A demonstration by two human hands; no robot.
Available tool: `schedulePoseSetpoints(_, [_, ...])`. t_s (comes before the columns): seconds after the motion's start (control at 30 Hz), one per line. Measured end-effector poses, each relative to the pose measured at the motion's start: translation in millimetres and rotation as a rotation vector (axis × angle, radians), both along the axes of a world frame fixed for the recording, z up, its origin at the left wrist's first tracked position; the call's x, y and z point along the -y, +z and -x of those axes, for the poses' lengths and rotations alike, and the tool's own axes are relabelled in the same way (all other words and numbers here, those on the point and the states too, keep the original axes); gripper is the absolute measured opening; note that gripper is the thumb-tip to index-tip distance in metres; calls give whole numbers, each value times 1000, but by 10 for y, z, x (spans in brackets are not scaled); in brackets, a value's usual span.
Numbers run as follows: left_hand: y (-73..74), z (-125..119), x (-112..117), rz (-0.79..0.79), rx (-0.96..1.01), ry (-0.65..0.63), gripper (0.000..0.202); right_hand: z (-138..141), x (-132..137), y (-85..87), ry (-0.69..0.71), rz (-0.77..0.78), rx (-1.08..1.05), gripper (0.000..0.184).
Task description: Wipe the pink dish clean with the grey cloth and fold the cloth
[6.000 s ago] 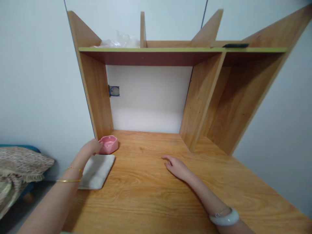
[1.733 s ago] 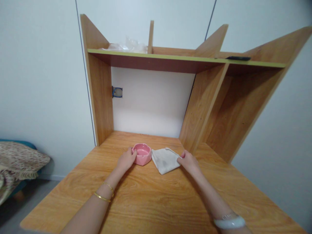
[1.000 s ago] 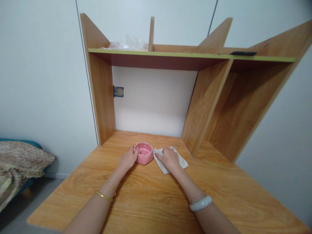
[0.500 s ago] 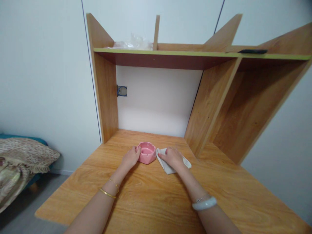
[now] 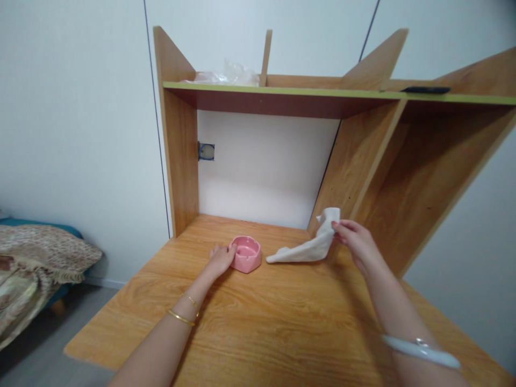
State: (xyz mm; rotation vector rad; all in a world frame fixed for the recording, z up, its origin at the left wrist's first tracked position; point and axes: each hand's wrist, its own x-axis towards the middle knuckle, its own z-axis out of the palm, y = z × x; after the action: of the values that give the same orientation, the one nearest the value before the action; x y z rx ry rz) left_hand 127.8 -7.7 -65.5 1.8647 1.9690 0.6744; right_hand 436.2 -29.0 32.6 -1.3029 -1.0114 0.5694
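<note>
A pink, many-sided ashtray [image 5: 246,262] with notches in its rim sits upright on the wooden desk. My left hand [image 5: 221,260] is at its left side, the thumb against the rim and the other fingers bent beside it. To the right, my right hand [image 5: 357,242] pinches the top of a thin white cloth [image 5: 310,250] between thumb and fingers. The cloth hangs from that pinch, and its lower end stretches left near the desktop, close to the ashtray but apart from it.
Behind the desk [image 5: 258,328] rises a wooden shelf unit [image 5: 183,161] with upright dividers. On its upper board lie a clear plastic bag [image 5: 228,74] and a flat black object [image 5: 426,90]. A wall socket box [image 5: 207,151] shows inside. Left stands a bed with a patterned blanket [image 5: 48,250].
My right hand has lifted the cloth off the desk and moved right and up, so the cloth now hangs stretched out. My left hand stays at the ashtray. The view has shifted slightly.
</note>
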Motion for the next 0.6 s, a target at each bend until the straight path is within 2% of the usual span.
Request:
schedulePoseSetpoints(0.13, [5,2,-10,23,3,-22,62,-80,125,322,-70,-145,8,9])
schedulePoseSetpoints(0.23, [-5,-1,0,10,12,-33,60,-27,127,360,-89,-133,200,7])
schedulePoseSetpoints(0.3, [-14,-7,13,-5,16,-26,58,51,90,255,-81,-75,285,6])
schedulePoseSetpoints(0.37, [-22,-13,27,-25,20,-14,56,155,46,82,-26,-27,276,7])
schedulePoseSetpoints(0.5, [-33,-25,48,-63,27,-4,52,429,14,-262,117,4,200,19])
schedulePoseSetpoints(0.6, [-38,-34,59,-81,35,-9,49,681,47,-417,259,-18,220,27])
